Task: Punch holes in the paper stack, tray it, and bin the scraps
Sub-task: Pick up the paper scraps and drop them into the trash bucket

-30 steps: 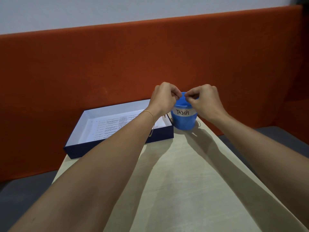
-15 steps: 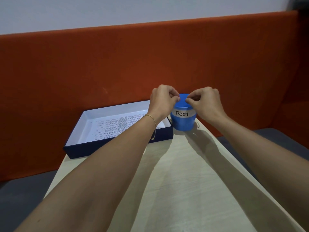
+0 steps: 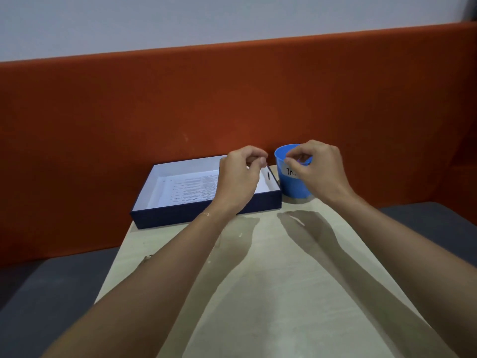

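Note:
A blue cup-shaped bin (image 3: 293,188) with a partly hidden "Trash" label stands at the table's far right corner. Left of it and touching it sits a dark blue tray (image 3: 206,215) with a white inside, holding the printed paper stack (image 3: 189,189). My right hand (image 3: 321,170) hovers over the bin's front rim with thumb and fingers pinched together; no scrap shows between them. My left hand (image 3: 238,177) hangs over the tray's right end, fingers curled and pinched, with nothing visible in it.
The pale wooden table (image 3: 284,293) runs toward me between my forearms, with a few tiny pale flecks (image 3: 240,235) near the tray. An orange padded partition (image 3: 232,99) rises right behind the tray and bin. Grey seating lies on both sides.
Both hands were pinched together above the bin. The left hand has drawn away leftward over the tray; the right stays at the bin's rim. My head has tilted, shifting the view.

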